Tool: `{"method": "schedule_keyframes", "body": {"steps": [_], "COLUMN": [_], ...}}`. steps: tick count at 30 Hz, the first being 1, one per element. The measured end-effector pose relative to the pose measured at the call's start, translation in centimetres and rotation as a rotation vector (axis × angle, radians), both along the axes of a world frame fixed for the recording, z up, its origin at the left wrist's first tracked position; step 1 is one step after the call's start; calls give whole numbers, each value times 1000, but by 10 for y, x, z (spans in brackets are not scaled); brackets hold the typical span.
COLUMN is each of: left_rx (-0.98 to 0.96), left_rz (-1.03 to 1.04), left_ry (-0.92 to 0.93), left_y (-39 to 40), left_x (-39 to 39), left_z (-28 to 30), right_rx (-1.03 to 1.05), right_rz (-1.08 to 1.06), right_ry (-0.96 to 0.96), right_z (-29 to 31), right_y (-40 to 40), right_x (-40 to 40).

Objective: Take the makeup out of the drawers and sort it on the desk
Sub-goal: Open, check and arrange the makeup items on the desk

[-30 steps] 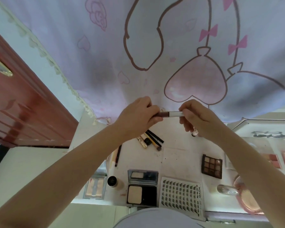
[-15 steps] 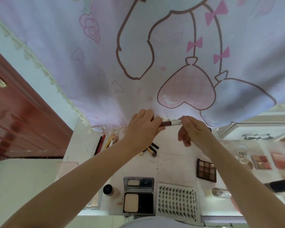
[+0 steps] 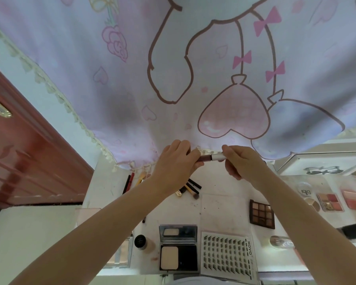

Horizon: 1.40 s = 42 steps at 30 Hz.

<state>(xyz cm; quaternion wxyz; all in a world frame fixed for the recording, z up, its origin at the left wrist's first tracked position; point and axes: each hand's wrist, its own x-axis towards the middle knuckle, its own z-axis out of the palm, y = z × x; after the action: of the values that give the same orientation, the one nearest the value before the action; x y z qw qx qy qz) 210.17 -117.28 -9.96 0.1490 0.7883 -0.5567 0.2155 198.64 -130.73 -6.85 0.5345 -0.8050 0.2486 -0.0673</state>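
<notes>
Both hands hold one slim lip gloss tube [image 3: 209, 157] level above the back of the white desk [image 3: 220, 206]. My left hand [image 3: 176, 161] grips its dark reddish end. My right hand [image 3: 242, 161] pinches its white cap end. Below them lie several brushes and pencils [image 3: 190, 187], a brown eyeshadow palette [image 3: 261, 213], an open powder compact [image 3: 178, 250] and a card of false lashes [image 3: 226, 256]. A small dark-capped bottle [image 3: 141, 241] stands at the desk's front left.
A pink cartoon curtain [image 3: 193, 68] hangs right behind the hands. Red and black pencils [image 3: 128, 182] lie at the back left. Blush and shadow palettes [image 3: 341, 199] sit at the right beside a white drawer unit [image 3: 321, 161]. A red-brown door [image 3: 19, 161] stands at the left.
The view has tilted up, so both hands with the tube sit farther back toward the curtain. More of the desk's right side and back-left pencils shows. The grip on the tube looks the same.
</notes>
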Motion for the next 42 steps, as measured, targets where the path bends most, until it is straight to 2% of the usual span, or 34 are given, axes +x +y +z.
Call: {"method": "schedule_keyframes", "body": {"steps": [2, 6, 12, 14, 17, 21, 24, 29, 32, 35, 39, 42], "left_rx": [-3, -7, 11, 15, 18, 15, 21, -4, -5, 21, 26, 69], "left_rz": [-1, 6, -6, -2, 25, 20, 19, 42, 40, 53, 81, 87], "left_ry": [7, 16, 23, 44, 65, 59, 58, 77, 65, 42, 67, 95], "left_y": [3, 10, 16, 17, 20, 25, 26, 29, 32, 35, 39, 43], "left_x": [1, 5, 8, 8, 9, 9, 9, 16, 19, 21, 25, 30], "left_z": [1, 2, -1, -1, 0, -2, -3, -3, -2, -3, -5, -7], "right_rx": [-83, -29, 1, -40, -44, 18, -59, -17, -22, -135, 1, 81], "right_rz": [35, 83, 22, 5, 100, 120, 76, 177, 233, 235, 264, 244], "right_ry": [-41, -176, -69, -164, -274, -211, -107, -217, -107, -7, -126, -95], "right_z": [2, 3, -7, -9, -13, -16, -11, -15, -12, -9, -11, -13], "right_y": [2, 5, 7, 8, 8, 10, 10, 11, 15, 17, 17, 18], "right_x": [0, -2, 7, 7, 6, 12, 18, 19, 27, 34, 36, 45]}}
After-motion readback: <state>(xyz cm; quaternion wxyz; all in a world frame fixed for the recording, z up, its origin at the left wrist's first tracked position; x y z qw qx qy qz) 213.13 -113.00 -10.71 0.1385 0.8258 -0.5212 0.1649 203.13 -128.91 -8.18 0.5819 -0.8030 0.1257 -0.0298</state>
